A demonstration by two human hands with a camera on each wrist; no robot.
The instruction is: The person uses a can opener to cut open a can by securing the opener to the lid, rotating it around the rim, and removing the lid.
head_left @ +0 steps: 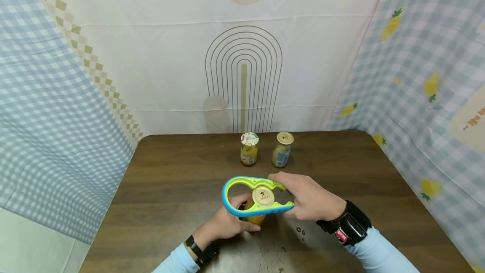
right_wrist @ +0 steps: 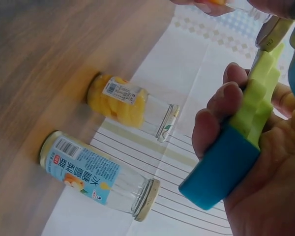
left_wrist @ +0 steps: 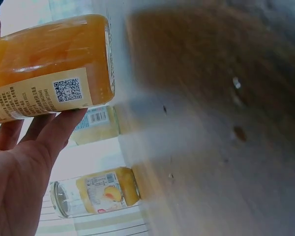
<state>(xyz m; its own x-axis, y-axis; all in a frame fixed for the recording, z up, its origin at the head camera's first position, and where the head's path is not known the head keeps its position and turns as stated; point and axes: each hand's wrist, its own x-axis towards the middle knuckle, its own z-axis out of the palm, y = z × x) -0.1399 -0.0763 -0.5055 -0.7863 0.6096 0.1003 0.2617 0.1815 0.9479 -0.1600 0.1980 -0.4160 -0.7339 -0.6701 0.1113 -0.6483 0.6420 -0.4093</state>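
right hand [right_wrist: 265,162] grips opener [right_wrist: 231,162] | two jars [right_wrist: 119,102] beyond

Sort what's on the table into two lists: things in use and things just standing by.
In use:
jar, gripped by the left hand
jar opener set over its lid, held by the right hand

Standing by:
white-lidded jar at the table's far edge
gold-lidded jar beside it

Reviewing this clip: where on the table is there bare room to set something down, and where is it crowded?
Bare wood lies along the table left of the left hand and right of the right hand, out to both edges. A bare strip separates the hands from the two back jars. Crowded: the near centre, where both hands work the jar and opener.
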